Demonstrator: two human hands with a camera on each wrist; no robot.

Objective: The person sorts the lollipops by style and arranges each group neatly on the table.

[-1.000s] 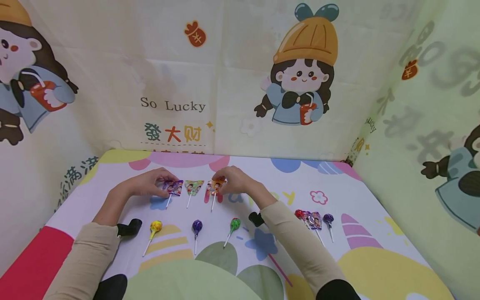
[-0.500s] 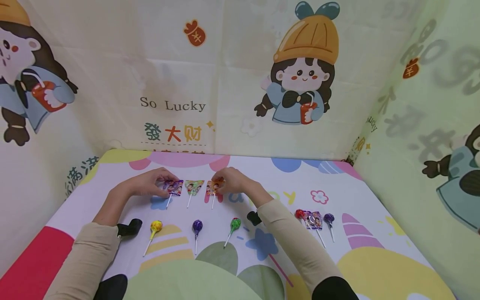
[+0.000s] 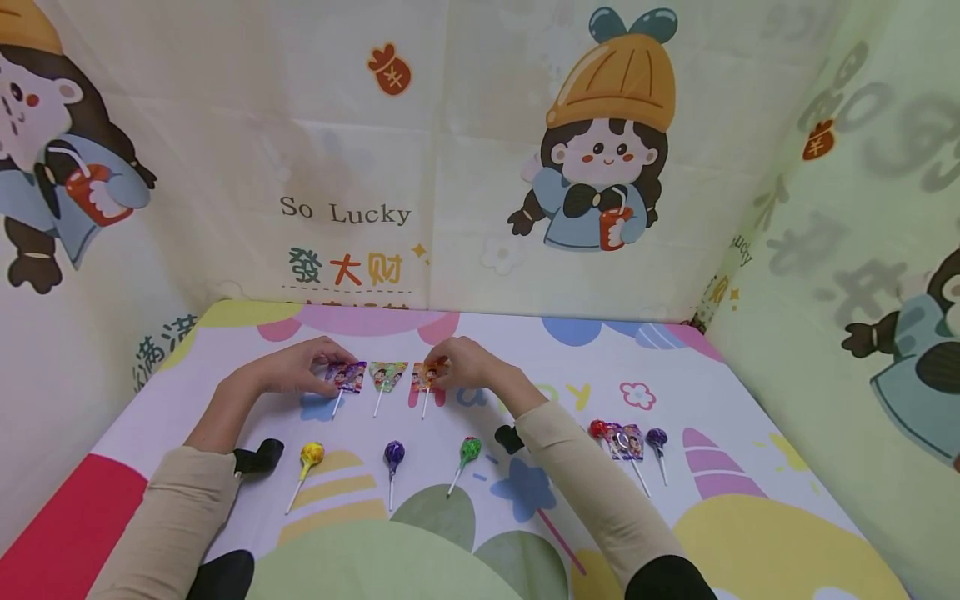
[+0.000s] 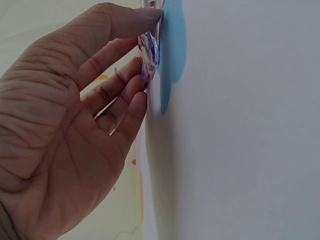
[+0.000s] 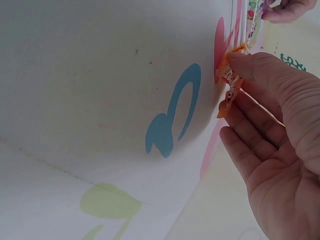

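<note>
In the head view three flat-wrapped lollipops lie in a row toward the back of the table. My left hand point(image 3: 300, 367) pinches the wrapper edge of the purple lollipop point(image 3: 351, 378), between thumb and fingers in the left wrist view. At the row's other end my right hand point(image 3: 471, 365) grips the orange lollipop point(image 3: 418, 378); its orange wrapper point(image 5: 231, 82) shows under the thumb in the right wrist view. Between them sits the green lollipop point(image 3: 387, 375), untouched, with narrow gaps on either side. All three sticks point toward me.
Nearer me lie a yellow round lollipop point(image 3: 311, 454), a dark purple one point(image 3: 393, 452) and a green one point(image 3: 470, 450), spaced apart. Right of my right forearm are a red lollipop point(image 3: 597, 428), a purple-wrapped one point(image 3: 626, 441) and another dark purple one point(image 3: 657, 437).
My right hand has shifted the orange lollipop slightly left and back, closer to the green-wrapped one. My left hand and the purple lollipop have stayed in place.
</note>
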